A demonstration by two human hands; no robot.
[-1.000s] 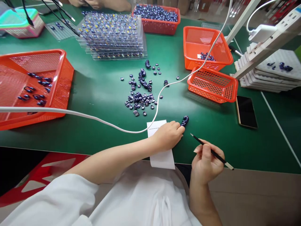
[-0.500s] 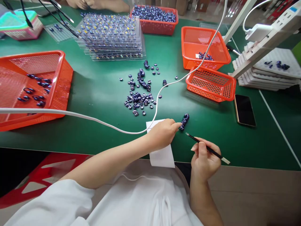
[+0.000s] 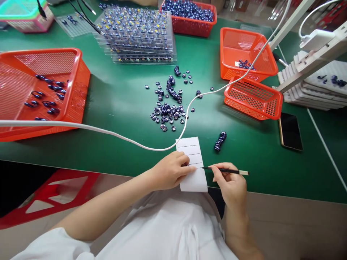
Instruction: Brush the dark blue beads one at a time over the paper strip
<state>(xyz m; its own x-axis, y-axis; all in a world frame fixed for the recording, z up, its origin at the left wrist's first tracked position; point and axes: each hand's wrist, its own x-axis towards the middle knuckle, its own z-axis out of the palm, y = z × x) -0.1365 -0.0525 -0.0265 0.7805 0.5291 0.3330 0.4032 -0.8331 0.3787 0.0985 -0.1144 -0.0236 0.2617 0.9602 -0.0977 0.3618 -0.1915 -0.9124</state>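
Observation:
My left hand (image 3: 172,169) rests over a white paper strip (image 3: 193,182) marked with dark lines. Its fingers are curled, the index finger pointing right; a speck of something dark shows under them, too small to name. My right hand (image 3: 230,180) holds black tweezers (image 3: 225,170) with a pale end, almost level. Their tips are over the strip, just right of my left index finger. Beyond the tweezers, a row of dark, shiny ring-shaped pieces (image 3: 220,141) lies on the green table (image 3: 121,104). Farther off is a pile of similar small dark pieces (image 3: 168,112).
A white cable (image 3: 130,142) crosses in front of the pile. Orange baskets stand at left (image 3: 78,86) and right (image 3: 271,70), with a smaller basket (image 3: 255,97) and a phone (image 3: 290,131) nearby. Stacked clear trays (image 3: 135,36) and a full red basket (image 3: 192,28) are behind.
My left hand has moved left and back from the row of dark pieces onto the paper. The tweezers have swung level, their tips now over the paper. The view has shifted slightly.

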